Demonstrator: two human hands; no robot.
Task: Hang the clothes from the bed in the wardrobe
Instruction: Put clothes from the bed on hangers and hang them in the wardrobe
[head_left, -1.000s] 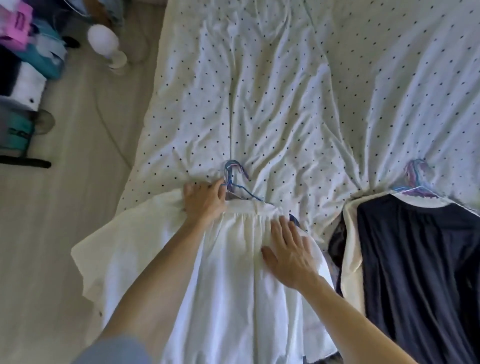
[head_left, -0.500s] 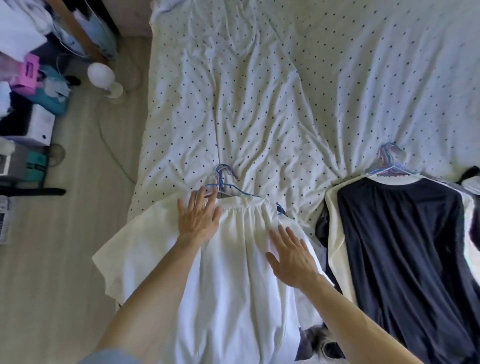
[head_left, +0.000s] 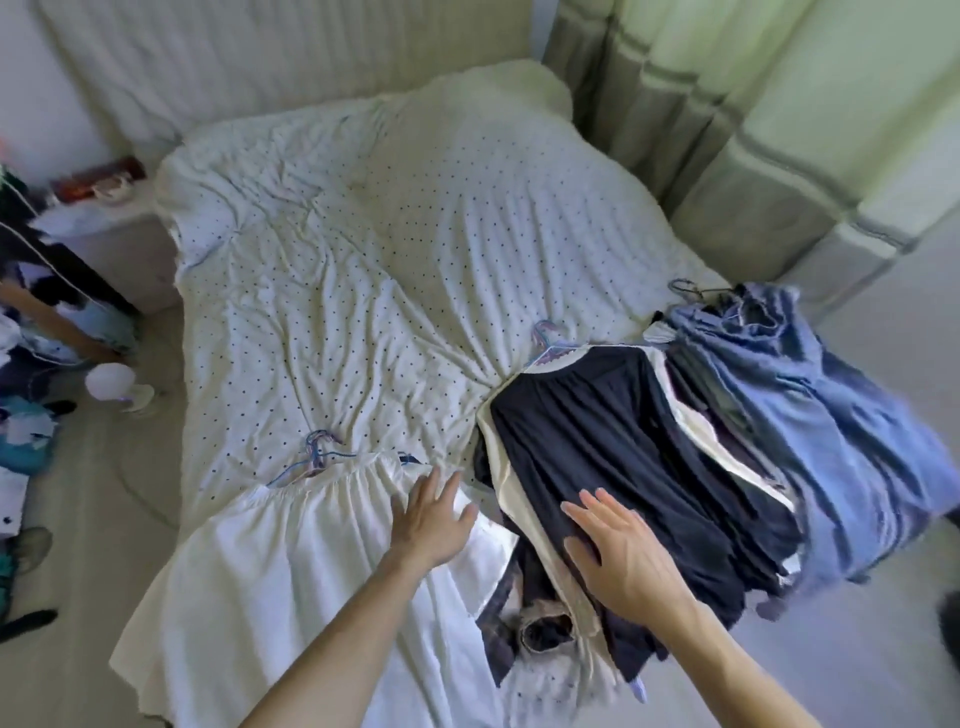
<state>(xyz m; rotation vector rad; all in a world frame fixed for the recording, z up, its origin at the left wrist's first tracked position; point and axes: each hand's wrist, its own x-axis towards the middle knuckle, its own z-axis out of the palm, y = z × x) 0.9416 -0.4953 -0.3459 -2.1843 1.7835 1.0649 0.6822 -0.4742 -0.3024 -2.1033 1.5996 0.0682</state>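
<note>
A white garment on a blue hanger lies spread over the near left part of the bed. To its right lies a dark navy garment on a pale hanger, on top of a stack of other clothes. Further right is a heap of blue denim clothes. My left hand hovers flat, fingers straight, over the right edge of the white garment. My right hand is spread over the lower left of the navy garment. Neither hand holds anything.
Grey-green curtains hang behind the bed's far right corner. On the floor to the left stand a small white lamp and a clutter of bags and clothes. A bedside table is at the far left.
Both hands have left the white garment's waist and moved right; the right hand is now over the navy garment. My view has lifted and turned right, showing the whole bed and curtains.
</note>
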